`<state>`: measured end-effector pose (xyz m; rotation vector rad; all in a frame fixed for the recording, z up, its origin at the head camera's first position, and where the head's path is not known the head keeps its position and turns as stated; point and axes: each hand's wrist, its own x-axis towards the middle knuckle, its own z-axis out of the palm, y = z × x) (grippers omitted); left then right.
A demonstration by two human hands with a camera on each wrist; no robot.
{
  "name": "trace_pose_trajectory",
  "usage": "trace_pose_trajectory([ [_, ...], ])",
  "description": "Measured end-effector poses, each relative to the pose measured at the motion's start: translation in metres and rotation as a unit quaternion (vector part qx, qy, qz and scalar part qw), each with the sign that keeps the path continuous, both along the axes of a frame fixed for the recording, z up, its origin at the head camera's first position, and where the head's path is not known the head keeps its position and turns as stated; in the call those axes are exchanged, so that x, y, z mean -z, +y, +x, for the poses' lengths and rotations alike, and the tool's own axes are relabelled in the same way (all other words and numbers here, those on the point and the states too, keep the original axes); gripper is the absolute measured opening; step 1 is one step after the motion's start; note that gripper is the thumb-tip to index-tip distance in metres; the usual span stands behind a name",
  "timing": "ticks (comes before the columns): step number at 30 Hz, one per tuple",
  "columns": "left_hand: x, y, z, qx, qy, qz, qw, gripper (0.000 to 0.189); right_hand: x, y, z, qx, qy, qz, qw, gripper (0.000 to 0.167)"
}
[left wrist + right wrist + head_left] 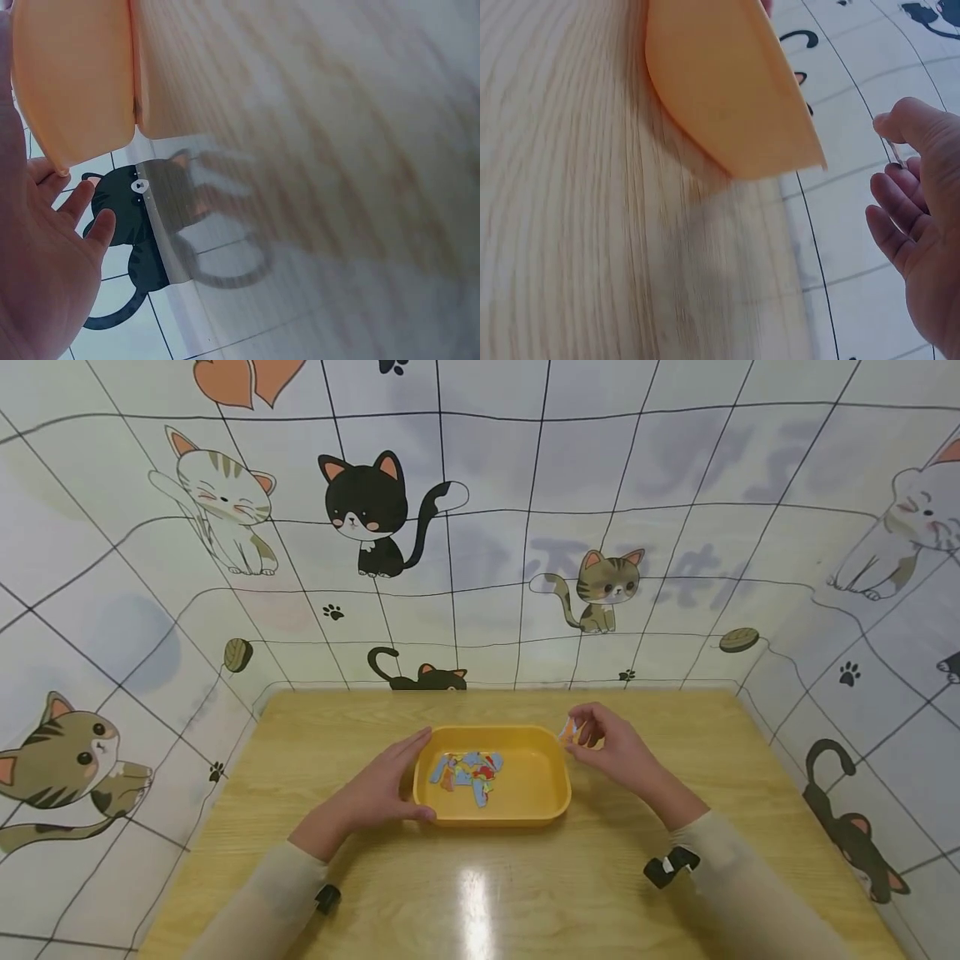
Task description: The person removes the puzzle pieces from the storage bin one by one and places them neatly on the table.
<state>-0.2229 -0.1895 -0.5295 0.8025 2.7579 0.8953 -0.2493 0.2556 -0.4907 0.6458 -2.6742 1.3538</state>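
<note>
Taking the tray as the clock's centre, with twelve toward the wall, I see the two pale sleeves (750,868) nearest me, at about four and eight o'clock, each with a dark strap (671,867) near the cuff. They reach in over a wood-grain table (397,893), glossy at six o'clock.

At nine o'clock the left hand (382,785) rests against the tray's end, thumb by the near corner, fingers extended and spread toward the far one; it seems to steady the tray. The yellow tray (532,789) sits flat on the table. Inside, bunched toward nine o'clock, lie thin, cut-out pieces (463,777), mostly blue with some red and yellow, several overlapping.

At two o'clock the right hand (611,743) pinches one small piece (568,729) between thumb and fingertips, just by the tray's far corner. I'd judge the step in hand to be moving a single piece across the rim, though I can't tell which way. The next move calls for a light pinch and a tray held still.

Beyond, at twelve, stands the cat-patterned wall covering (495,552).
</note>
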Motion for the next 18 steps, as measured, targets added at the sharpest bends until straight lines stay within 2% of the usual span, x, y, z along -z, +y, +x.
trace_pose_trajectory([
  [6,-0.002,-0.001,0.0,0.011,0.015,0.016,0.9997,0.136,0.009,0.024,-0.01,0.012,-0.003,0.017,0.9998,0.047],
  [7,0.013,-0.005,-0.009,0.022,0.023,0.023,0.9992,0.135,0.011,0.027,-0.011,0.014,-0.008,0.02,0.9997,0.047],
  [12,0.013,-0.005,-0.01,0.023,0.024,0.024,0.9992,0.134,0.028,0.036,-0.017,0.015,-0.037,0.011,0.9991,0.044],
  [13,0.013,-0.005,-0.01,0.022,0.02,0.022,0.9993,0.135,0.032,0.037,-0.018,0.013,-0.041,0.008,0.999,0.043],
  [14,-0.002,0.0,-0.001,0.01,0.011,0.012,0.9998,0.136,0.036,0.038,-0.019,0.009,-0.046,0.005,0.9989,0.042],
  [18,-0.004,0.001,-0.001,0.004,-0.001,-0.002,1.0,0.136,0.048,0.037,-0.022,0.001,-0.056,0.003,0.9984,0.042],
])
